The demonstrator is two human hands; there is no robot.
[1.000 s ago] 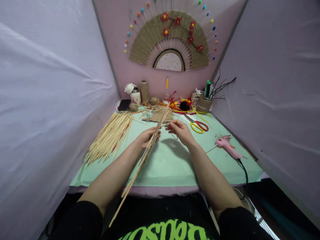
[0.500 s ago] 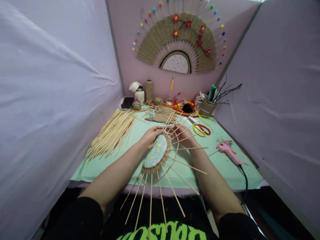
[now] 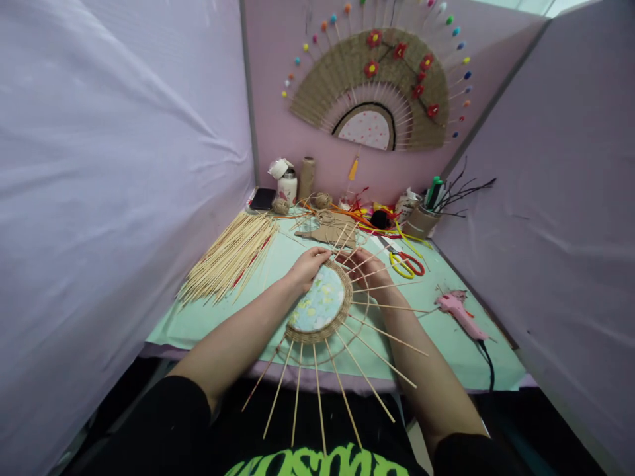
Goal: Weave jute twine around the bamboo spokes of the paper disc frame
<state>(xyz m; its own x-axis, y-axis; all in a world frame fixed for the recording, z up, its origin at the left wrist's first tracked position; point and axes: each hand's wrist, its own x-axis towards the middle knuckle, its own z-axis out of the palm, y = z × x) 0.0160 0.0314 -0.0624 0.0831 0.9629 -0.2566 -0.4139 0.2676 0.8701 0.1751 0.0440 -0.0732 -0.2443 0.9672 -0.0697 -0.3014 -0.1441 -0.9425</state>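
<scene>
A half-round fan frame (image 3: 321,301) has a pale blue, flower-printed middle, a woven jute twine border (image 3: 317,336) and thin bamboo sticks (image 3: 367,344) spreading from it. My left hand (image 3: 311,264) is closed on the frame's upper end, thumb on top near the first sticks. Among the upper sticks is my right hand (image 3: 366,266), its fingers bent around the jute twine (image 3: 368,301), which runs in a loose arc across the sticks. Some right fingertips are hidden behind sticks. The lower sticks reach past the table's front edge, over my lap.
Loose bamboo sticks (image 3: 231,258) are heaped at left. Scissors (image 3: 407,263) and a pink glue gun (image 3: 462,316) lie at right. Behind are cardboard (image 3: 330,231), twine balls (image 3: 323,200), a bottle (image 3: 287,188) and a holder with pens and twigs (image 3: 421,220). A finished fan (image 3: 342,82) hangs above.
My view has swung, so the background sits farther right. The fan frame has tilted to show its printed face more fully. Both hands stay at its upper end.
</scene>
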